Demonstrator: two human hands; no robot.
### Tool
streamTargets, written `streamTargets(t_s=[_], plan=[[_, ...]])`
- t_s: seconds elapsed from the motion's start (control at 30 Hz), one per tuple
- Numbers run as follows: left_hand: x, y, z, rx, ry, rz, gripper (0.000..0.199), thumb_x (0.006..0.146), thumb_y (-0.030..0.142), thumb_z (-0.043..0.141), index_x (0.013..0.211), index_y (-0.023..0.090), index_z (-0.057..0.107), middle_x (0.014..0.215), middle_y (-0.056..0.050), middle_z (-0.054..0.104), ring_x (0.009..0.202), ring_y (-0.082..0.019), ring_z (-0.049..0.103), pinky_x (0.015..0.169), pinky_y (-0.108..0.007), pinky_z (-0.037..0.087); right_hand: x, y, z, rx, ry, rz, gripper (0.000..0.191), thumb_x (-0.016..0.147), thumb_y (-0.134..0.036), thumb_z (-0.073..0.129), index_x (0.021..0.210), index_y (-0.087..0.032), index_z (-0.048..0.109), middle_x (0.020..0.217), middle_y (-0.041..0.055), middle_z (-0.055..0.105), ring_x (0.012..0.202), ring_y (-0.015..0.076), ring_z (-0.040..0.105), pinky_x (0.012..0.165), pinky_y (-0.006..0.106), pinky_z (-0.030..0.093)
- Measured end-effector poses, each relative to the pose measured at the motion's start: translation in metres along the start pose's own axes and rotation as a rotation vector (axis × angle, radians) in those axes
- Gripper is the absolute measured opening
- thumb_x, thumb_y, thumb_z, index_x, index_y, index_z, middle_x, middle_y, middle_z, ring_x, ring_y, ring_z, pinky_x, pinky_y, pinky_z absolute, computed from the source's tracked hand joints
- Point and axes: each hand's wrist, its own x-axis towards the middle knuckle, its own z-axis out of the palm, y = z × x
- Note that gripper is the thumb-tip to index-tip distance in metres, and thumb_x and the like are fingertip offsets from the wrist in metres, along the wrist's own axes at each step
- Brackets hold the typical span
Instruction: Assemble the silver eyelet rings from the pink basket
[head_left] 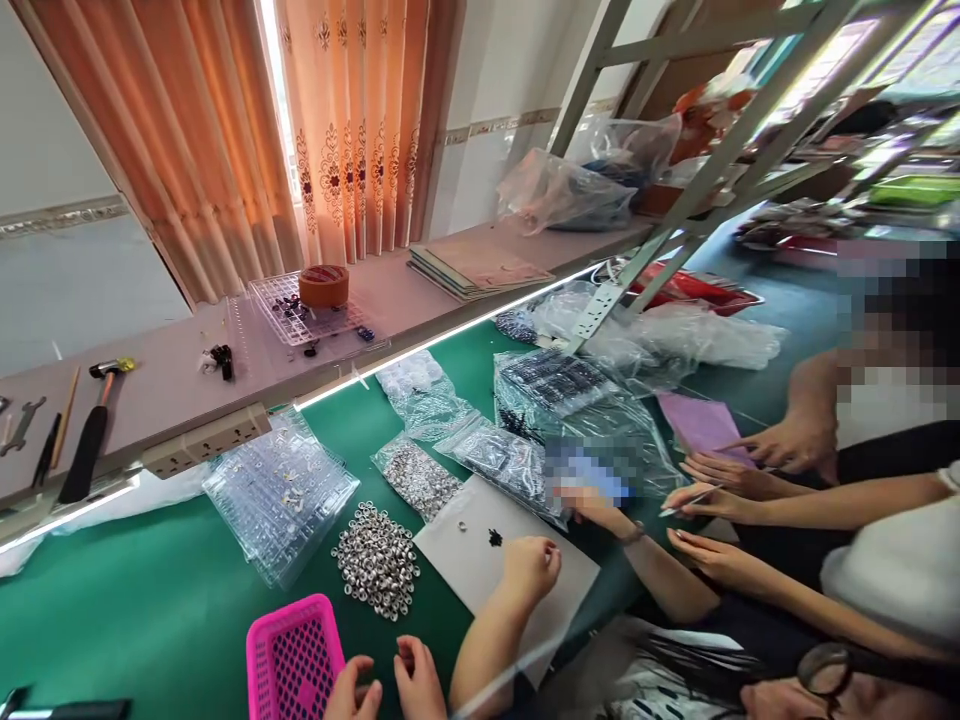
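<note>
- left hand point(352, 688) and right hand point(418, 680), bottom edge, touching, fingers curled shut together; whether they pinch anything cannot be told.
- pink basket point(294, 658), at 9 o'clock of the left hand.
- heap of metal rings point(377, 560), at 12 o'clock of the hands, on the green table point(150, 600).
- grey board point(480, 560), at 1 o'clock, with a co-worker's hand point(531, 566) on it.

Bright daylight glows through the curtains point(337, 130); a light strip point(450, 335) glares along the shelf edge; edges are warped, blown out top right
</note>
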Motion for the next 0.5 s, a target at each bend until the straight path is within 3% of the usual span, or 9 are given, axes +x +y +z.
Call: streamTargets(t_s=[0.1,0.17,0.27,0.33,0.4,0.5], plan=[[0.016,0.008,-0.003,0.031,0.034,-0.001,0.049,0.065,0.051,0.056,0.104,0.021,0.055,0.12,-0.015,0.058,0.11,-0.03,0.058,0.099,-0.038,0.043,0.005,-0.003,0.001,-0.008,0.045,-0.054,0.018,0.067,-0.032,0.052,0.076,-0.022,0.065,0.074,0.0058,0.067,0.072,0.0252,0.066,0.067,0.035,0.055],[0.031,0.021,-0.004,0.064,0.088,0.047,0.057,0.07,0.052,0.05,0.114,0.015,0.052,0.127,-0.019,0.052,0.114,-0.03,0.056,0.102,-0.039,0.041,0.015,-0.008,0.006,-0.02,0.112,-0.106,0.022,0.072,-0.036,0.053,0.08,-0.02,0.065,0.08,0.0077,0.067,0.08,0.0265,0.065,0.074,0.039,0.054],[0.064,0.049,0.001,0.213,0.277,0.233,0.055,0.082,0.047,0.039,0.121,0.009,0.05,0.134,-0.02,0.047,0.128,-0.028,0.043,0.111,-0.041,0.03,0.042,-0.02,0.013,-0.051,0.25,-0.178,0.031,0.082,-0.042,0.055,0.096,-0.015,0.062,0.103,0.0107,0.063,0.102,0.0278,0.058,0.092,0.049,0.044],[0.089,0.064,0.006,0.3,0.382,0.301,0.051,0.086,0.041,0.035,0.121,0.008,0.052,0.14,-0.02,0.041,0.135,-0.027,0.034,0.114,-0.041,0.023,0.066,-0.028,0.009,-0.064,0.304,-0.217,0.033,0.088,-0.042,0.055,0.107,-0.015,0.058,0.115,0.0095,0.059,0.107,0.0254,0.055,0.093,0.05,0.043],[0.111,0.071,0.011,0.352,0.426,0.306,0.05,0.087,0.037,0.036,0.124,0.008,0.052,0.145,-0.019,0.035,0.138,-0.029,0.026,0.115,-0.045,0.019,0.093,-0.035,-0.009,-0.067,0.298,-0.269,0.033,0.09,-0.039,0.055,0.114,-0.017,0.056,0.118,0.0081,0.058,0.103,0.0223,0.057,0.088,0.045,0.048],[0.132,0.066,0.017,0.485,0.474,0.295,0.051,0.089,0.036,0.037,0.133,0.013,0.048,0.15,-0.016,0.028,0.14,-0.033,0.018,0.113,-0.053,0.019,0.134,-0.039,-0.059,-0.07,0.308,-0.336,0.033,0.091,-0.038,0.054,0.117,-0.018,0.055,0.12,0.0082,0.057,0.101,0.0217,0.058,0.086,0.043,0.05]])
